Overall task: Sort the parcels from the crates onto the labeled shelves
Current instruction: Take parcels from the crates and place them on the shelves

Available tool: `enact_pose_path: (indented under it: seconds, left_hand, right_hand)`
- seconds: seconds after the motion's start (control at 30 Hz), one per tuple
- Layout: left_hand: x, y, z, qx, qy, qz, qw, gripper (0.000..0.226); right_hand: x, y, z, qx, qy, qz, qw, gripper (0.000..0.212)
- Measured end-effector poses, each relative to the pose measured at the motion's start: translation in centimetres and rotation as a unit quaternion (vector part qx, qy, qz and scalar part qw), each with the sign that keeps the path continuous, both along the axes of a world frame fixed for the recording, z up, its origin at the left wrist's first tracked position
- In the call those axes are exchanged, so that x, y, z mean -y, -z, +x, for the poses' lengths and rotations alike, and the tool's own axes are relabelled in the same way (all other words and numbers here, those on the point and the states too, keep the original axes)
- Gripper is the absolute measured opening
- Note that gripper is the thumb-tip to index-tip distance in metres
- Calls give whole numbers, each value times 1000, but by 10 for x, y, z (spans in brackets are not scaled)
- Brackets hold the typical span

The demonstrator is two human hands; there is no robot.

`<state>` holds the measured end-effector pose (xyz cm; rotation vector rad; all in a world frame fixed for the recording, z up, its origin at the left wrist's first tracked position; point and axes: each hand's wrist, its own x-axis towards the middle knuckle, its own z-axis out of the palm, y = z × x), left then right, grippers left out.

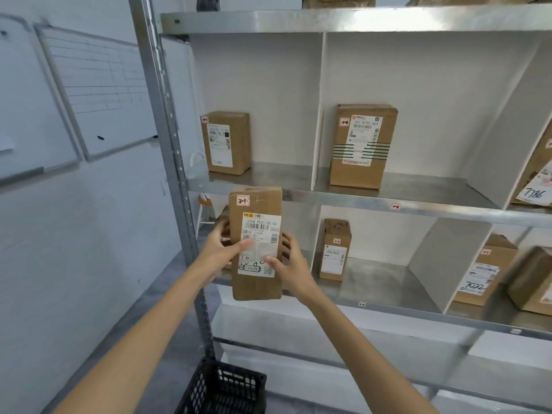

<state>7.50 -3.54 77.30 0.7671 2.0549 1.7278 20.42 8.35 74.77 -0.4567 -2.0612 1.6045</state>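
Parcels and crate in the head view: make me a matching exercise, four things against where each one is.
Things:
1. parcel tagged 2-1
2. parcel tagged 1-2
3. parcel marked 7786
4. black crate

Places:
A. bottom of the view, below the shelves
B. upper shelf, right-hand compartment, at the view's edge
C. gripped between left hand and right hand, in front of the rack
D. upper shelf, middle compartment, standing upright

Pairs: 1-C, 2-D, 3-B, 4-A.
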Motion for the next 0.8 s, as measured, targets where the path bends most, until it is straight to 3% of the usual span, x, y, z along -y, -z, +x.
enact_pose_path:
  seconds: [0.13,0.27,0.8]
  left_hand:
    - [-14,-3,-3,-27,26,-47,998,82]
    - [-34,12,15,-21,35,-37,998,74]
    - [-85,63,-17,21,33,-98,994,63]
  right_hand:
    - [-20,1,-4,18,14,12,1000,72]
    - [-40,23,4,19,29,-7,999,77]
    - [-91,74,-22,101,21,25,994,70]
